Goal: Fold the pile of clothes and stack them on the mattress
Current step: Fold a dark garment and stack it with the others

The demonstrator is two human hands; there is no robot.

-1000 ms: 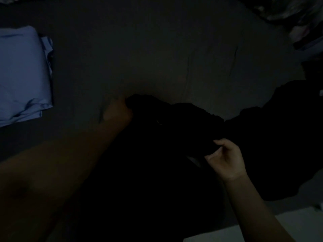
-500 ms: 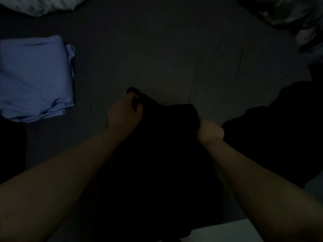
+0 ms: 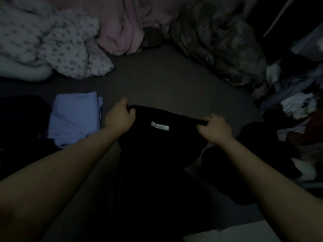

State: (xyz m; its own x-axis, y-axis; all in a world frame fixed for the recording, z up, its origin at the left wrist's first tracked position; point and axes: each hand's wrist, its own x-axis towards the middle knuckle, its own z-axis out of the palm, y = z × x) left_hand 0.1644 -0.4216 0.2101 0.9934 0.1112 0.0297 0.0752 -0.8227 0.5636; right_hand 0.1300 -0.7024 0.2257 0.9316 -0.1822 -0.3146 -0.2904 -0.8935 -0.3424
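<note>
Black garment hangs in the middle of the dim view, stretched between both hands above the dark mattress, its top edge pulled into a line that slopes down a little toward the right. A small white label shows just below that edge, between the hands. The left hand grips the left corner, its fingers curled over the cloth and its thumb raised beside the edge; the right hand grips the right corner the same way, with its fingers curled tightly into the fabric. The lower part of the garment falls toward the person and fades into shadow, so its shape there cannot be told. Just left of the left hand lies a folded blue garment on the mattress, with a dark heap beside it at the left edge. Along the far side lie a spotted white blanket, a pink cloth and a mottled quilt. At the right, a loose pile of clothes in mixed colours lies crumpled, well apart from the folded piece.
</note>
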